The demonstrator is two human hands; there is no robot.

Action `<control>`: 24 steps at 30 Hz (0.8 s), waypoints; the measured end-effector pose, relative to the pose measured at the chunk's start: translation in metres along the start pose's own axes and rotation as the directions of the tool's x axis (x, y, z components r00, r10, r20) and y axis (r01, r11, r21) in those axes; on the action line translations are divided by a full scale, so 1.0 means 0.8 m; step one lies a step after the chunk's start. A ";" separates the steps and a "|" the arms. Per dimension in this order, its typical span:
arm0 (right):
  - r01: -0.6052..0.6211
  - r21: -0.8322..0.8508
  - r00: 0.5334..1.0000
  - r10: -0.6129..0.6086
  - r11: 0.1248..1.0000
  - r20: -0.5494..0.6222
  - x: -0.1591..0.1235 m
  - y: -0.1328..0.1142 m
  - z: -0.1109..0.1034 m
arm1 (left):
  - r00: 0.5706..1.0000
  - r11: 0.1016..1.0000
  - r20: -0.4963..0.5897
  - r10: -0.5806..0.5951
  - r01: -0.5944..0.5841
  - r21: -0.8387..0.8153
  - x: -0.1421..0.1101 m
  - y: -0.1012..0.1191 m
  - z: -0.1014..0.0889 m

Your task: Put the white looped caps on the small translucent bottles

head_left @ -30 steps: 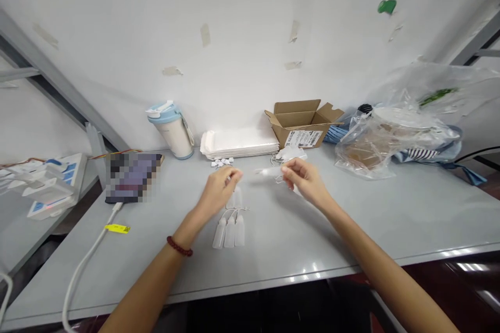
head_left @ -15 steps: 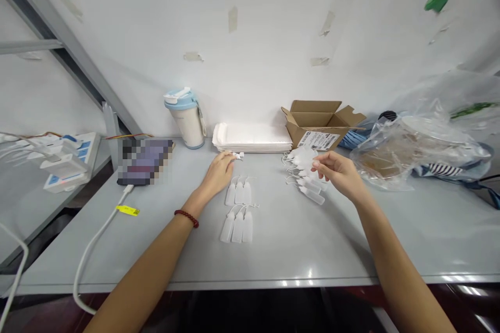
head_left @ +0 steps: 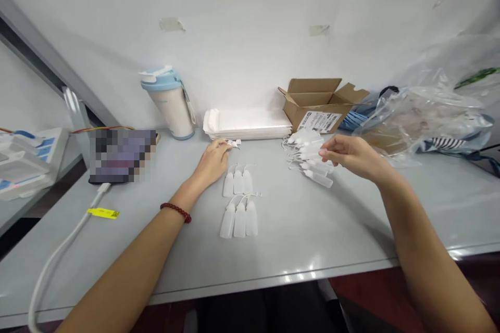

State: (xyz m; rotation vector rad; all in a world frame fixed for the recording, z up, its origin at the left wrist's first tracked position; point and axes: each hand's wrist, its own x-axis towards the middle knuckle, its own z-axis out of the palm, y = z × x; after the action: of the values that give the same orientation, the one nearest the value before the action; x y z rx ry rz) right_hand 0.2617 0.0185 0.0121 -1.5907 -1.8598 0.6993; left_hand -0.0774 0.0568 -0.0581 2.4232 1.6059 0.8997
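My left hand (head_left: 213, 161) reaches to the back of the table, fingers closed together at a few small white caps (head_left: 236, 143); its fingertips are partly hidden. My right hand (head_left: 347, 155) pinches the base end of a small translucent dropper bottle (head_left: 311, 150), its nozzle pointing left, above a loose pile of like bottles (head_left: 321, 179) with thin white strings or straps. Between the hands lie two neat rows of three bottles each, the front row (head_left: 239, 221) nearer me and the back row (head_left: 238, 183) beyond it, nozzles pointing away from me.
Along the wall stand a blue-lidded tumbler (head_left: 170, 106), a stack of white flat boxes (head_left: 250, 124) and an open cardboard box (head_left: 318, 106). A plastic bag (head_left: 422, 114) lies at right. At left are a phone (head_left: 121, 156), its white cable (head_left: 70, 244) and a power strip (head_left: 35, 161).
My left hand has moved back from near the right hand's bottle to the white caps. My right hand has shifted right, over the pile. The view has also shifted.
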 end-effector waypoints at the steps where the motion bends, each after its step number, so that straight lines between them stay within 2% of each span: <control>1: -0.011 0.001 1.000 0.011 1.000 0.003 -0.001 -0.001 -0.002 | 1.000 1.000 0.000 0.000 0.000 0.004 0.001 -0.001 0.000; 8: -0.032 -0.061 0.995 0.037 0.998 0.087 0.001 0.015 -0.014 | 1.000 0.999 -0.007 0.016 -0.016 0.041 0.004 -0.003 0.002; 13: 0.003 -0.202 0.999 0.004 0.979 0.038 0.006 0.021 -0.014 | 0.999 0.995 -0.006 0.032 -0.032 0.090 0.005 -0.003 0.004; 19: -0.023 -0.361 0.999 0.035 0.932 0.027 0.000 0.015 -0.012 | 0.998 0.993 0.030 0.046 -0.049 0.105 0.005 -0.002 0.003; 21: 0.010 -0.404 1.000 -0.004 0.915 0.015 -0.004 0.017 -0.008 | 0.999 0.993 0.030 0.041 -0.044 0.106 0.005 -0.002 0.003; 24: 0.091 -0.514 0.991 -0.128 0.853 -0.038 -0.007 0.020 0.001 | 0.998 0.995 0.036 0.057 -0.060 0.078 0.004 0.000 0.002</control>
State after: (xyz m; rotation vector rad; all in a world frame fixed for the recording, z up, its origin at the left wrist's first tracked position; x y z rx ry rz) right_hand 0.2728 0.0150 -0.0003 -1.7734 -2.1809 0.0838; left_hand -0.0759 0.0599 -0.0581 2.5367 1.5969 0.8132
